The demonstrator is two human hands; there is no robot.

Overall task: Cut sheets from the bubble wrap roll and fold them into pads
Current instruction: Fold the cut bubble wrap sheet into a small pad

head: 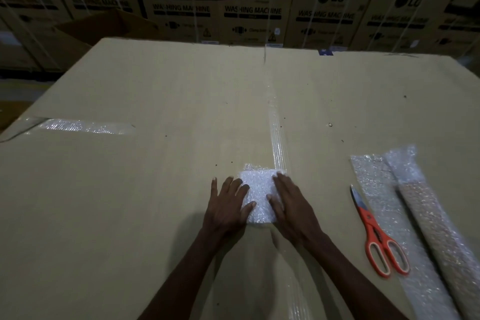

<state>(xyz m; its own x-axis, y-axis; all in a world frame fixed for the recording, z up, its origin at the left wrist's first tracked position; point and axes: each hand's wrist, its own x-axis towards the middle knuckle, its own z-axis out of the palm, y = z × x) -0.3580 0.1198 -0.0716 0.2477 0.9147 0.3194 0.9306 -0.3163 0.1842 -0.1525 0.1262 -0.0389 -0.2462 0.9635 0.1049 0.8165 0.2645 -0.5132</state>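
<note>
From my head camera, looking down, I have the small white folded bubble wrap pad (258, 196) lying on the big tan cardboard box top (155, 112) that I use as a bench, right over its shiny strip of clear packing tape (278, 138). My left hand (228, 205) lies flat with fingers straight, its thumb and fingertips resting on the pad's left edge; my right hand (288, 205) is spread the same way on the right edge, so neither one grips anything, both only press. I judge I hold it from both sides this way to squeeze the air out and keep the folds from springing open. The orange-handled scissors (376, 239) lie closed to my right, blades pointing away, within reach for the next cut. Just beside them, touching on the far side, lies the long flattened roll of clear bubble wrap (405, 215), well apart from the pad so it stays clear while I fold. Stacked brown washing machine cartons (252, 13) fill the background.
</note>
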